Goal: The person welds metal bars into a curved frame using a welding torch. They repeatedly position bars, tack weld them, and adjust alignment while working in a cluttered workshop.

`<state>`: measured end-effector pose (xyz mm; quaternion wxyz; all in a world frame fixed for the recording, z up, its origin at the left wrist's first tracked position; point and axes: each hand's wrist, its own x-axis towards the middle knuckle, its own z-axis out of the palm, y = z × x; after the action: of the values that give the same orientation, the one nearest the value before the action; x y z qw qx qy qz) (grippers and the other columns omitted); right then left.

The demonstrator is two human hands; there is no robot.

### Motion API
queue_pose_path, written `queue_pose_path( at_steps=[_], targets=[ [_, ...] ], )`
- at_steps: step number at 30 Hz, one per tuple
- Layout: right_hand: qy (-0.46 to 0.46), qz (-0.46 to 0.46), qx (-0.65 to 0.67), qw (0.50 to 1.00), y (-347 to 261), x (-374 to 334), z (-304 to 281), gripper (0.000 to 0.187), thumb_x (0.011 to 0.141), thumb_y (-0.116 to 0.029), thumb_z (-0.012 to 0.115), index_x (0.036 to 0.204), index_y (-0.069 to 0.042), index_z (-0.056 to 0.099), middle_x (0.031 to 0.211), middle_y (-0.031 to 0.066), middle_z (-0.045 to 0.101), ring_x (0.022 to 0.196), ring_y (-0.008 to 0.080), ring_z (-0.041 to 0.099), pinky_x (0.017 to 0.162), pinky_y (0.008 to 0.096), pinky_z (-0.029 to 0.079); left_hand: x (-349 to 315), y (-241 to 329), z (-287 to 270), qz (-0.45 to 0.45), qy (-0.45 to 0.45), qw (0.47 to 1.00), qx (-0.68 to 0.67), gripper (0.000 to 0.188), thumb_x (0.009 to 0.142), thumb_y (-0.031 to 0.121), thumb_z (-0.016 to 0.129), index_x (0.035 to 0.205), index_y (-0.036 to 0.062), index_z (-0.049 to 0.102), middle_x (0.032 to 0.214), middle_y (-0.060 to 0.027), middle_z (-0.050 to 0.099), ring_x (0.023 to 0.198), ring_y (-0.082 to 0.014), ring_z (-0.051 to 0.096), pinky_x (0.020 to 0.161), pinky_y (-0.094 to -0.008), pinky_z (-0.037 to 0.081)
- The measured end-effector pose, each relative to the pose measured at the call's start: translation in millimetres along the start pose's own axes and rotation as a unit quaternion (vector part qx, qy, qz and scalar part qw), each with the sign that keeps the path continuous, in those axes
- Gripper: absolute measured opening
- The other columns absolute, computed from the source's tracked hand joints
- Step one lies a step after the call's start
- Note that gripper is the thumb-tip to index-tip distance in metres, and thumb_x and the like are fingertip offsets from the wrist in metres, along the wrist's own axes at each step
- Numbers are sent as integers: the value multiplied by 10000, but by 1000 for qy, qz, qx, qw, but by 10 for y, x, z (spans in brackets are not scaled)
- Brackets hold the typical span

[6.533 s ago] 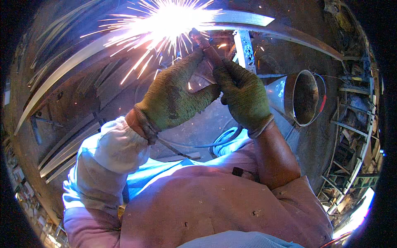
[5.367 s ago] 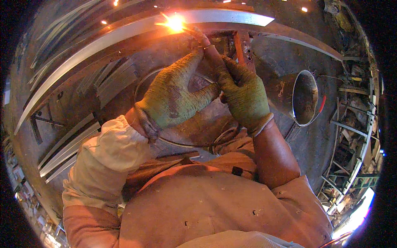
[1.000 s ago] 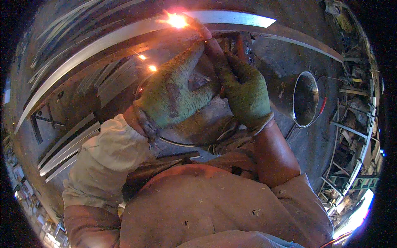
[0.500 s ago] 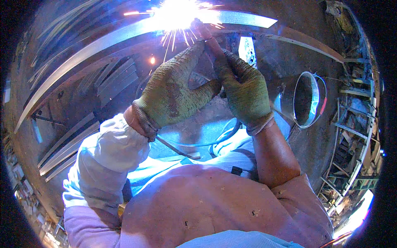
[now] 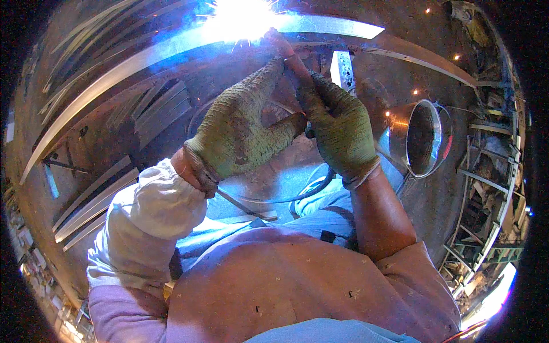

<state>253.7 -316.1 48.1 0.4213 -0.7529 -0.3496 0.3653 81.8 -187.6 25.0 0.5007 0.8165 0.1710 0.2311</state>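
Note:
My right hand (image 5: 345,128), in a yellow-green work glove, is closed around the handle of a welding torch (image 5: 295,66). The torch's tip points up and left into a glaring white arc at the top of the view. My left hand (image 5: 240,123), gloved alike, has its fingers stretched toward the torch neck and its thumb apart, reaching to the torch handle by my right hand. Its fingertips are at the neck; whether they press on it I cannot tell. Beneath the arc runs a long pale metal bar (image 5: 123,74). The glare hides the spot being welded.
A metal bucket (image 5: 409,123) lies to the right, its mouth facing right. Farther right stands a metal rack (image 5: 486,180) with scrap. Loose metal strips (image 5: 97,206) lie at left. A cable (image 5: 329,180) loops below my hands, over my lap.
The arc's long sparks have shrunk, with bluish smoke around it now. Several sparks have appeared at right near the bucket. Both hands and the torch are nearly unmoved.

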Motion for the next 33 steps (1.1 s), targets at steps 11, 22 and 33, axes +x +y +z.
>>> queue_pose_path(
  at_steps=[11,22,33],
  targets=[
    [4,37,-42,998,-2,-18,-2,402,1181,-256,713,1522,-48,750,981,-35,767,758,44,605,649,258,505,2,44,13,38,26,997,54,872,948,261,944,1642,-36,507,1242,-280,789,1047,-386,850,871,-471,686],
    [1,-41,11,999,-26,-38,6,377,1171,-249,721,1486,-48,772,987,2,798,749,60,636,655,272,530,13,85,-15,16,15,1000,-12,781,965,218,925,1605,-32,554,1270,-225,808,1059,-396,842,878,-465,684],
    [-13,-15,-132,991,-53,-21,-34,415,1191,-425,633,1524,-206,751,1128,148,830,956,309,775,815,418,622,-10,3,-15,6,-6,1000,3,841,931,267,939,1613,-23,542,1342,-293,773,1205,-483,781,1017,-521,645]
  ],
)
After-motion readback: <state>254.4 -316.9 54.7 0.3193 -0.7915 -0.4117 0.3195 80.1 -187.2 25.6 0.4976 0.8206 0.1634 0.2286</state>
